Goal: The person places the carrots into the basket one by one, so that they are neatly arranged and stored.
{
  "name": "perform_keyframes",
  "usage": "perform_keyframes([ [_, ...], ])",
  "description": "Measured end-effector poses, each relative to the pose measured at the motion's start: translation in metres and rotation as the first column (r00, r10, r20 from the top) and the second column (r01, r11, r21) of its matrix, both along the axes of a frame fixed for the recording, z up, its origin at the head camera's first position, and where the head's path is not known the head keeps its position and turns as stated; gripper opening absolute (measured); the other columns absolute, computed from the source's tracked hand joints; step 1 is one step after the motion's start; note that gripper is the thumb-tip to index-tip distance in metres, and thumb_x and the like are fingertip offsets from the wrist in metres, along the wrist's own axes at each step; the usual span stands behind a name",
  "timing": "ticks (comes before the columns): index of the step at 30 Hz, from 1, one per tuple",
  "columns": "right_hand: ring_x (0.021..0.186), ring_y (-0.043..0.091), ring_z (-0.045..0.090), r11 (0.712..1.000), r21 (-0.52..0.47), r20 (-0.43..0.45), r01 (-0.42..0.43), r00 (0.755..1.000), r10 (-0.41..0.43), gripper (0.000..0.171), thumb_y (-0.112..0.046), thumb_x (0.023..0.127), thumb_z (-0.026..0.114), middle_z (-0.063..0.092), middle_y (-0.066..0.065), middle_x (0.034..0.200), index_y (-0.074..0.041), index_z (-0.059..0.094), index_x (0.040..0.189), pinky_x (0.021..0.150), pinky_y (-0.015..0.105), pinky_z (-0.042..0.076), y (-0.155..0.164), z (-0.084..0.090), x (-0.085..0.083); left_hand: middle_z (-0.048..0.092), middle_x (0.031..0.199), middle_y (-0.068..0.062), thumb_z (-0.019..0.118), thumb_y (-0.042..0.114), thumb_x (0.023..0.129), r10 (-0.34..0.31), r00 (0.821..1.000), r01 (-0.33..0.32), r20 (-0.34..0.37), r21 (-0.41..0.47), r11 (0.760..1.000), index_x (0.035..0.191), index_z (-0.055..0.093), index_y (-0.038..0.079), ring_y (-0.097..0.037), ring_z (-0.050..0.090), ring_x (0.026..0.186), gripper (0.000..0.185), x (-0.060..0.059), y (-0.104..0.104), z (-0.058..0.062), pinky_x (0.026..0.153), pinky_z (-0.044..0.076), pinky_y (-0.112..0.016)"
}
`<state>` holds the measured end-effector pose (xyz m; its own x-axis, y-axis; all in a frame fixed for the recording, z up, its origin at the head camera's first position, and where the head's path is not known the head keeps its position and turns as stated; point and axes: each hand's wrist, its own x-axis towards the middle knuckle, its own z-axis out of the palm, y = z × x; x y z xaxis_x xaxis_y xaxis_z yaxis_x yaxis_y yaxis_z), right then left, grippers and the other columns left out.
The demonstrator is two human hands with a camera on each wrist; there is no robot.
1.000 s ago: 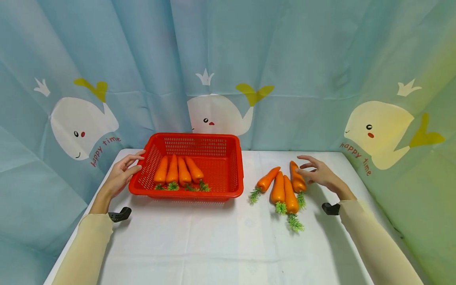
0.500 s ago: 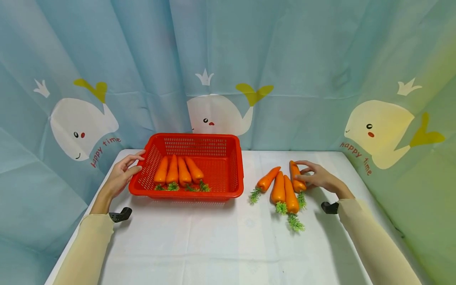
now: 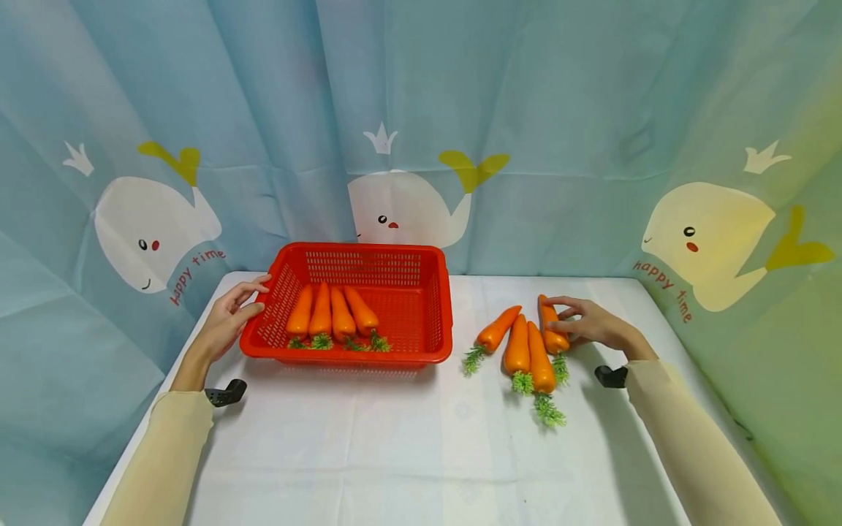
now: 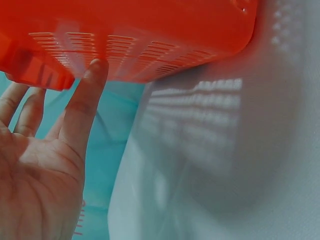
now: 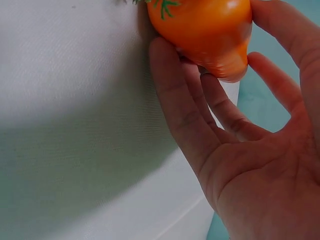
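Observation:
A red plastic basket (image 3: pixel 368 250) stands on the white table and holds several orange carrots (image 3: pixel 332 315) side by side. My left hand (image 3: pixel 230 318) rests against its left wall with straight fingers; in the left wrist view the thumb (image 4: pixel 85 105) presses the basket (image 4: pixel 150 30). To the right, three carrots (image 3: pixel 517 347) lie loose on the cloth. My right hand (image 3: pixel 585 323) grips a fourth, the rightmost carrot (image 3: pixel 556 343), which still lies on the table. In the right wrist view the fingers (image 5: pixel 200 125) curl round the carrot (image 5: pixel 210 25).
A white cloth (image 3: pixel 408 438) covers the table. A blue curtain with whale prints (image 3: pixel 408 204) hangs close behind and on both sides. The basket's right half (image 3: pixel 414 321) holds nothing. Black wrist mounts (image 3: pixel 224 393) sit by each sleeve.
My right hand, open over the rightmost carrot a second ago, has closed its fingers around it. The left hand and basket have stayed put.

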<state>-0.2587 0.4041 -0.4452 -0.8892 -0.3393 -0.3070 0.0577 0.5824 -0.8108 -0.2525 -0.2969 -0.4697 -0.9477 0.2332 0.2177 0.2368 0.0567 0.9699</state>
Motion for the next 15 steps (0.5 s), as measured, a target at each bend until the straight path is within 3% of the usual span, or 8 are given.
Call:
perform_keyframes([
  [15,0.100,0.030,0.066,1.000,0.019,-0.010,0.001,1.000,-0.001,0.071,-0.021,0.099,0.070,0.038,0.045,0.144,-0.002,0.034,0.157,0.084,0.052,0.060,0.0011,-0.0013,-0.0015,0.034,0.164,-0.010,0.055,0.006,0.105,-0.016,1.000,0.016,0.014,0.014,1.000,0.128,0.050,-0.005,-0.035,0.021,0.152,0.026,0.0011,-0.0005,-0.0014,0.091,0.055,-0.023],
])
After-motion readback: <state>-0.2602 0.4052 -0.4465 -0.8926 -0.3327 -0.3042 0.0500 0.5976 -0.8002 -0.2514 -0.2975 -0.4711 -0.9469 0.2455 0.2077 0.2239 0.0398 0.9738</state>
